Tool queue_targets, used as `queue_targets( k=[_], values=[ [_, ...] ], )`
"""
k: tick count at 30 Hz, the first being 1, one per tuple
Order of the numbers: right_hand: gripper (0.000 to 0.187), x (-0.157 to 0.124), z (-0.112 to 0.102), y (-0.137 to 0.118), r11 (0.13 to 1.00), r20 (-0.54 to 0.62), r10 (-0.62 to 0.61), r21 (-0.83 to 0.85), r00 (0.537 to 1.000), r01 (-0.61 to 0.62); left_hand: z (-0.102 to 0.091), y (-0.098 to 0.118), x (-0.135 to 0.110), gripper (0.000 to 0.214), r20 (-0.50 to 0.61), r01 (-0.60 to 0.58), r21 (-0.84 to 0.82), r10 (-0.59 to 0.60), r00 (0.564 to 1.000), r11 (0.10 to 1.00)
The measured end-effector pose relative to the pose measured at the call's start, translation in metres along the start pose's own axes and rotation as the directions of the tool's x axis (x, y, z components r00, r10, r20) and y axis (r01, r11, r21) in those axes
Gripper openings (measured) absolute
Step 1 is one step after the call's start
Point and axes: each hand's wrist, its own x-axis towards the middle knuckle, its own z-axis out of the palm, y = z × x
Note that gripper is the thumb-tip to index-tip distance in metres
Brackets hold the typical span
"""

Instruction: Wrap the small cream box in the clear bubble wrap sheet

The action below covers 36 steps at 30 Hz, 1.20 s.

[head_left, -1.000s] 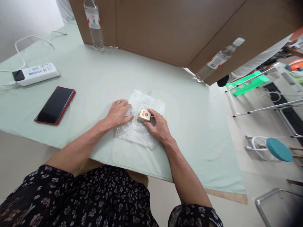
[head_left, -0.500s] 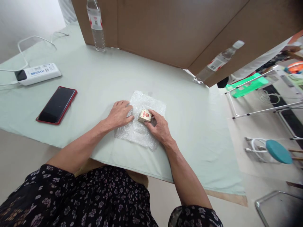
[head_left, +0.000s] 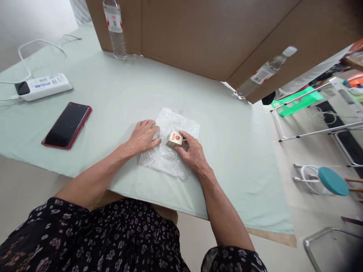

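A sheet of clear bubble wrap [head_left: 172, 121] lies flat on the pale green table [head_left: 119, 90]. On it stands a small beige box [head_left: 174, 138] with a red label. My right hand [head_left: 191, 151] grips the box from its right side, fingers curled round it. My left hand [head_left: 143, 136] rests flat on the left part of the bubble wrap, fingers stretched out beside the box.
A red-cased phone [head_left: 67, 125] lies at the left, a white power strip [head_left: 42, 86] with its cord behind it. Two clear water bottles [head_left: 114, 28] [head_left: 262, 73] stand by brown cardboard walls [head_left: 204, 34]. A teal stool [head_left: 332, 180] and metal frames are on the floor at right.
Hardly anything has moved; the box has shifted slightly to the right in my right hand, and my left hand stays on the wrap.
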Motion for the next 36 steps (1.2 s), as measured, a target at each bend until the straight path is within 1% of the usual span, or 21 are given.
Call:
queue_targets(
  k=[4,9,12,17,22,24,26,30,36],
  values=[
    [0.053,0.0,0.0,0.001,1.0,0.008,-0.002,-0.008,1.0,0.002,0.005,-0.001,0.0,0.036,-0.032,-0.021,-0.076,0.019,0.999,0.997],
    [0.052,-0.001,0.002,0.001,0.999,-0.002,-0.033,-0.016,0.999,0.033,0.011,0.006,-0.002,0.048,-0.116,-0.155,-0.188,0.134,0.984,0.97],
    [0.052,-0.001,0.003,0.0,0.999,-0.001,-0.042,-0.019,0.999,0.042,0.012,0.009,-0.003,0.05,-0.131,-0.181,-0.193,0.158,0.979,0.964],
    [0.051,-0.001,0.002,-0.001,0.999,0.0,-0.042,-0.027,0.999,0.042,0.01,0.008,-0.001,0.041,-0.078,-0.193,-0.181,0.182,0.98,0.964],
    [0.048,-0.002,0.0,-0.006,0.999,-0.037,-0.047,-0.023,0.998,0.046,0.005,0.009,-0.001,0.038,0.028,-0.193,-0.162,0.2,0.979,0.968],
    [0.048,-0.001,0.0,-0.008,0.999,-0.057,-0.039,-0.016,0.998,0.039,0.003,0.009,-0.001,0.038,0.052,-0.194,-0.156,0.204,0.978,0.969],
    [0.049,-0.001,-0.001,-0.009,0.999,-0.049,-0.033,-0.009,0.998,0.033,0.002,0.009,-0.001,0.039,0.059,-0.197,-0.147,0.207,0.977,0.969],
    [0.049,0.0,0.001,-0.008,0.999,0.018,-0.028,-0.025,0.999,0.028,0.001,0.008,0.0,0.041,0.058,-0.193,-0.146,0.203,0.977,0.97],
    [0.046,0.001,0.001,-0.007,0.999,0.012,-0.034,-0.034,0.999,0.035,0.0,0.001,0.003,0.044,0.057,-0.185,-0.169,0.197,0.979,0.968]
  ],
)
